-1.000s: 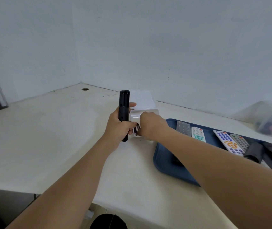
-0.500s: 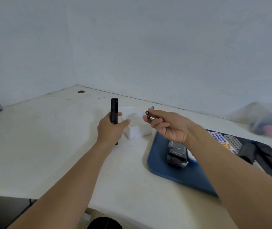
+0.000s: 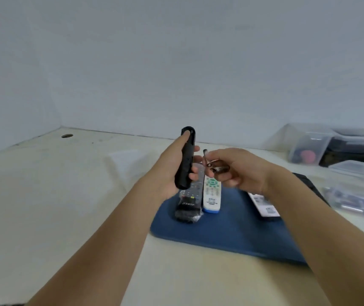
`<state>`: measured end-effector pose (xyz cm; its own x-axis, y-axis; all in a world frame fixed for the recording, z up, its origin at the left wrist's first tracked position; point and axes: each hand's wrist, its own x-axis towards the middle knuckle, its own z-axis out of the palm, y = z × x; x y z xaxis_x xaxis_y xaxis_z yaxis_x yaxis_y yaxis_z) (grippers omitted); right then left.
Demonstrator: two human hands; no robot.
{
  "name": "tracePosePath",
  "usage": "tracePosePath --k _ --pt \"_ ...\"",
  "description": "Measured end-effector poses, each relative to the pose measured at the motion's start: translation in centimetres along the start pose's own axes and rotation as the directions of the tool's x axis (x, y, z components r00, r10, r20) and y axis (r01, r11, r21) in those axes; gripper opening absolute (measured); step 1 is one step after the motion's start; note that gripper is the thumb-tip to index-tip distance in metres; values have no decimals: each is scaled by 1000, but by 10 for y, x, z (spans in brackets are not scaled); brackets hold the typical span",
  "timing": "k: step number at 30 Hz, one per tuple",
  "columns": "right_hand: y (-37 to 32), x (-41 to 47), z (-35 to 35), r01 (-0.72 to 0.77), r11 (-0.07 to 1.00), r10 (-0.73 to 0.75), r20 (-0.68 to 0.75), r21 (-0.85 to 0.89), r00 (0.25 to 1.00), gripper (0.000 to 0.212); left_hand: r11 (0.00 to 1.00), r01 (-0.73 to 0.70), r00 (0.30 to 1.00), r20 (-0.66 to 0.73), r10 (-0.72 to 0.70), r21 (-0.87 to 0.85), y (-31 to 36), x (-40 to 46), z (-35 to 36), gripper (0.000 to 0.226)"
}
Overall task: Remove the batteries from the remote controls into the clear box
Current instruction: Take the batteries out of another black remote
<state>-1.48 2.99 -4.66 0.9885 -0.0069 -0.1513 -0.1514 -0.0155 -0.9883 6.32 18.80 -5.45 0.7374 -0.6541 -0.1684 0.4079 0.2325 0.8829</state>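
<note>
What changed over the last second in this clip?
The right hand pulled batteries away from the black remote and lifted them over the blue tray. The left hand keeps its grip on the remote, now raised. Tray remotes stayed put.

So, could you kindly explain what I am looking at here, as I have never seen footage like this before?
There is no machine here: a person wears a wide-angle camera on the head, looking forward and down, so the two bare arms reaching in are the person's own. The left hand grips a slim black remote control, held upright above the surface. The right hand pinches small metallic batteries; how many is too blurred to tell. They work over a pale desk in a corner. On it lies a blue tray holding a wrapped black remote, a white remote and another partly hidden behind the right forearm. A clear box stands on the desk beyond the hands, faint against it. More clear containers sit at the far right.
</note>
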Motion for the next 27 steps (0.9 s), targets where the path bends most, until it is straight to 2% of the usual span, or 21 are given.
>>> tracePosePath --k 3,6,9,13,16,18,21,25,27 --pt "13 -23 -29 46 981 -65 -96 -186 993 17 997 12 997 74 -18 78 -17 17 34 34" --pt "28 -44 -56 50 965 -86 -132 -256 988 18 962 -67 990 137 32 263 -38 31 56 11" --pt "30 -55 -75 22 923 -93 -167 -384 982 18 936 -97 989 135 54 337 -55 39 70 13" --pt "26 -56 -87 60 894 -156 -183 -444 971 29 922 -137 988 115 102 363 -64 39 75 16" --pt "30 -53 -88 158 905 -270 -247 -395 931 26 947 -155 987 88 136 280 -66 38 73 10" --pt "32 -50 -90 250 929 -334 -329 -273 883 18 965 -160 987 61 150 209 -68 36 74 8" --pt "33 -44 -92 336 933 -357 -435 -126 827 10 963 -188 982 45 182 194 -74 35 77 7" --pt "36 -37 -89 361 909 -417 -492 -209 765 14 952 -207 978 69 196 225 -77 37 80 11" --pt "35 -35 -87 383 883 -470 -524 -272 710 20 955 -194 978 116 172 225 -78 36 81 20"
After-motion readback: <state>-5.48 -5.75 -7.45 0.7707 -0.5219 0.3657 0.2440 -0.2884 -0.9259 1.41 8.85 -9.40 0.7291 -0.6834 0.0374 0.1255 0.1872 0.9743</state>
